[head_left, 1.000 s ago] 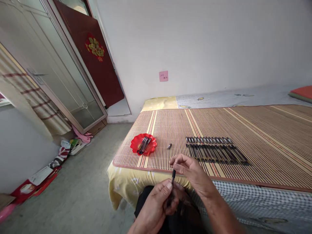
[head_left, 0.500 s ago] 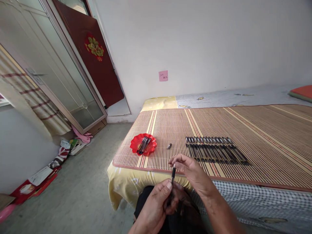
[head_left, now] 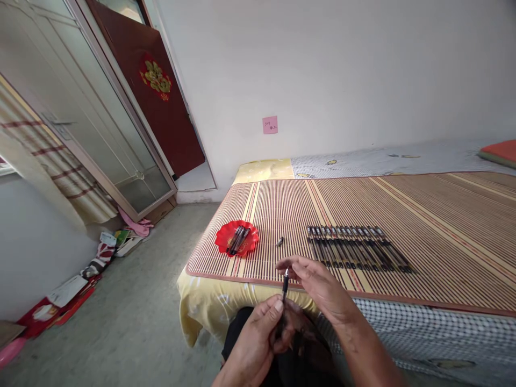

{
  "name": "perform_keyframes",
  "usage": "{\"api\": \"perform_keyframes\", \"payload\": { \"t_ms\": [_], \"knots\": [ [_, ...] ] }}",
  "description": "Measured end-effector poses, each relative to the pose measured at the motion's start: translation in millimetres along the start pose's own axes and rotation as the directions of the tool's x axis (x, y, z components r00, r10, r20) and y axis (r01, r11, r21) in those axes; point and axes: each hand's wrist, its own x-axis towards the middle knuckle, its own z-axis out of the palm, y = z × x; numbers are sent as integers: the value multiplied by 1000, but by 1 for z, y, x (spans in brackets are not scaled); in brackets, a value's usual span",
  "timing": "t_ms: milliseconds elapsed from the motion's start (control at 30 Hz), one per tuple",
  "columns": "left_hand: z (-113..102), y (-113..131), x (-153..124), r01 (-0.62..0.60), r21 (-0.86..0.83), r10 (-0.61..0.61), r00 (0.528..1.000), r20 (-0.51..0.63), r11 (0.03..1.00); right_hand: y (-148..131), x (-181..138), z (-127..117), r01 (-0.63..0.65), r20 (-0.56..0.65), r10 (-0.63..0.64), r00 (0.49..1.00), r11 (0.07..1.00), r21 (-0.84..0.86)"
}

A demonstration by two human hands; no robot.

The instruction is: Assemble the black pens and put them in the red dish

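My left hand (head_left: 262,330) is closed around the barrel of a black pen (head_left: 285,286), which points up with its silver tip bare. My right hand (head_left: 320,282) hovers by that tip, its fingers stretched out and nothing visible in them. Just beyond the hands a small dark pen cap (head_left: 279,242) lies on the striped mat. A scalloped red dish (head_left: 220,246) to the left of it holds several pens (head_left: 237,239). On the right, a neat row of capped pens (head_left: 357,250) lies side by side on the mat.
The striped mat (head_left: 278,204) covers a bed whose near edge has a yellow cloth (head_left: 201,301) hanging down. An orange cushion (head_left: 500,150) rests at the far right. Papers and cloths (head_left: 100,258) line the floor along the left wall.
The right fingers have come away from the pen's tip and straightened, leaving the tip more exposed. The left hand and its pen have barely shifted.
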Motion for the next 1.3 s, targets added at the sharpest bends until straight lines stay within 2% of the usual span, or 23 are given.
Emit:
{"api": "perform_keyframes", "payload": {
  "t_ms": [100,267,500,667,833,967,1300],
  "knots": [
    [0,0,0,-4,-2,4,1000,11,1000,0,0,0,11,17,-11,1000,1000,-1],
    [1,0,1,-4,8,4,1000,26,1000,3,2,-1,-35,-30,36,999,999,10],
    [1,0,1,-12,10,12,1000,-8,1000,3,2,-2,-5,37,5,999,1000,14],
    [2,1,1,-12,18,11,1000,21,1000,2,3,-1,-47,-1,47,999,999,22],
    [0,0,0,-4,6,4,1000,3,1000,3,3,-1,-14,50,12,999,999,41],
    [-1,-1,2,-17,2,17,1000,6,1000,6,3,-1,2,24,-2,1000,1000,0],
    [-11,-9,8,-38,86,46,994,-94,996,5,7,11,20,0,-20,1000,997,-78]
  ]
}}
